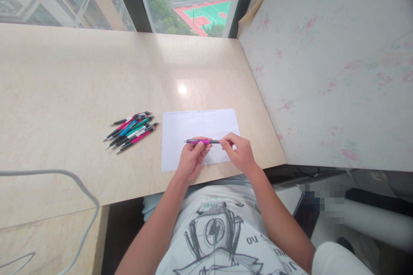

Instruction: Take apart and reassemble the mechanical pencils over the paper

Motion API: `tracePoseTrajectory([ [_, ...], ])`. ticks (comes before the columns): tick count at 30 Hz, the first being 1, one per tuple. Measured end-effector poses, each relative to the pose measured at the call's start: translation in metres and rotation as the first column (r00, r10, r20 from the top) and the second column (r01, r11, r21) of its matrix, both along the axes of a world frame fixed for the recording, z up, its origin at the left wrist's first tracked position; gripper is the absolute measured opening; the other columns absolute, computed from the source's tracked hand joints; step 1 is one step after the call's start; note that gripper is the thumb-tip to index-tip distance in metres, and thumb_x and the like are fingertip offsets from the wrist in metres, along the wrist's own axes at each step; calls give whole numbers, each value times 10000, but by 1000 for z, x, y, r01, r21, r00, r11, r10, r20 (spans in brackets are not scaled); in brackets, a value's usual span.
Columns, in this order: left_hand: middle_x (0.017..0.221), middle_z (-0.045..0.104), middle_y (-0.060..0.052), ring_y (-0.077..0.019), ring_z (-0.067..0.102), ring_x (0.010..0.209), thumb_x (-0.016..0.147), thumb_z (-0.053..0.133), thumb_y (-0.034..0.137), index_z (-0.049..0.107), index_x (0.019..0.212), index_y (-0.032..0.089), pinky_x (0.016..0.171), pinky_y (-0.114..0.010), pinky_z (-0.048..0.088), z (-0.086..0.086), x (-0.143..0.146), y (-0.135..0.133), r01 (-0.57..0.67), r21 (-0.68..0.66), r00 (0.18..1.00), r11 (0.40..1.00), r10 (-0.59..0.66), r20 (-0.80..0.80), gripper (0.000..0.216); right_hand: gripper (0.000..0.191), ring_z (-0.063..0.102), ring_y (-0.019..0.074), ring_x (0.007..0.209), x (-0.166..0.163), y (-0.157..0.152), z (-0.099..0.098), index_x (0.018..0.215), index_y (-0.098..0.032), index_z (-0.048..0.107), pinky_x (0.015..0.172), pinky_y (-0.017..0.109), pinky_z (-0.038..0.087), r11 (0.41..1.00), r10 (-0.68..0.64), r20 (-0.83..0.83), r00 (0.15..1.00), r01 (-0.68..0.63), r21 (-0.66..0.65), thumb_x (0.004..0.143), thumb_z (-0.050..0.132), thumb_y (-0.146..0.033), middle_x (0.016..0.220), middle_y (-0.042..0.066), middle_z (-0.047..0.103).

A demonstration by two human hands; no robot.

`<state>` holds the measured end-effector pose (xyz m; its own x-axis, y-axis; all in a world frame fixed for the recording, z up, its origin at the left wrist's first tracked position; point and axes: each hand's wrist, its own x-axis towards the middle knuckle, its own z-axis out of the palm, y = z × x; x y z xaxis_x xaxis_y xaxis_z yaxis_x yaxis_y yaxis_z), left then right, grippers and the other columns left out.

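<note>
A slim purple and black pen (204, 141) lies nearly level across both hands, above a white sheet of paper (174, 154). My left hand (192, 159) is closed around its purple barrel, thumb on top, with the clip end sticking out to the left. The fingers of my right hand (238, 150) pinch the black end, and the tip there is hidden. Left of the paper, a pile of similar pens (132, 131) in pink, blue, green, white and black lies with silver tips toward the lower left. Faint writing runs along the paper's top edge.
The pale stone-look tabletop (80, 81) ends close to my body. A grey cable (77, 180) loops over its left front. A flowered wall (322, 73) bounds the right side, and windows (193, 0) stand behind the table.
</note>
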<state>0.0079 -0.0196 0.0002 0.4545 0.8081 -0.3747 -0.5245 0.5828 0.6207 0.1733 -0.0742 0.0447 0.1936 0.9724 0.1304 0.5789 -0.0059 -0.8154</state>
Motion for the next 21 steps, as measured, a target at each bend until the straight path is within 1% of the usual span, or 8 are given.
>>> tracePoseTrajectory([
  [6,966,747,-55,-81,683,751,723,860,307,740,882,155,746,-170,562,0,0,0,-1,6,1000,1000,1,3,251,461,407,109,505,-2,0,-3,607,-221,461,539,271,313,999,-32,95,995,33,-13,1002,453,-459,535,-42,442],
  [8,951,745,-52,-76,677,739,727,857,303,739,877,152,740,-164,559,0,0,0,-5,6,1000,1000,5,9,244,491,388,104,492,-2,0,-4,574,-218,427,530,273,302,999,-29,87,996,31,-16,1004,449,-453,517,-45,415],
  [9,945,743,-51,-75,677,737,730,856,303,738,877,150,740,-164,559,0,0,0,-5,6,1000,1000,5,12,243,490,404,105,498,-3,0,-4,572,-217,438,538,272,317,1000,-23,71,997,24,-20,1004,454,-448,521,-42,433],
  [11,940,742,-52,-80,680,743,738,849,305,737,888,150,747,-168,559,0,0,0,-8,6,1000,1000,8,16,243,430,476,115,541,-3,0,-4,624,-215,524,571,269,372,1000,-13,28,1000,13,-19,993,485,-433,574,-27,529],
  [14,943,742,-56,-90,688,765,758,834,306,736,918,152,762,-179,561,-1,-1,0,-22,8,1000,1000,22,19,243,205,607,145,696,-4,1,-3,901,-220,676,635,272,466,1000,1,-63,998,1,27,953,569,-387,835,25,702],
  [16,942,742,-56,-95,691,773,766,827,307,734,926,151,761,-183,560,-3,-2,0,-20,9,999,1000,20,26,241,187,651,160,799,-6,2,-1,1032,-232,699,674,279,508,997,34,-124,992,-25,70,941,589,-352,976,49,730],
  [18,929,741,-51,-100,692,781,769,825,303,732,927,153,753,-184,558,-4,-2,0,-12,10,999,1000,11,41,237,184,665,168,850,-7,2,0,1019,-244,724,703,289,530,994,65,-164,984,-50,93,944,587,-342,986,50,739],
  [21,873,738,-38,-117,695,783,792,804,361,734,926,157,733,-197,561,-6,-3,0,-10,2,997,1000,9,77,254,169,665,172,837,-9,1,1,972,-244,744,700,296,542,995,65,-196,978,-48,93,932,617,-347,943,47,743],
])
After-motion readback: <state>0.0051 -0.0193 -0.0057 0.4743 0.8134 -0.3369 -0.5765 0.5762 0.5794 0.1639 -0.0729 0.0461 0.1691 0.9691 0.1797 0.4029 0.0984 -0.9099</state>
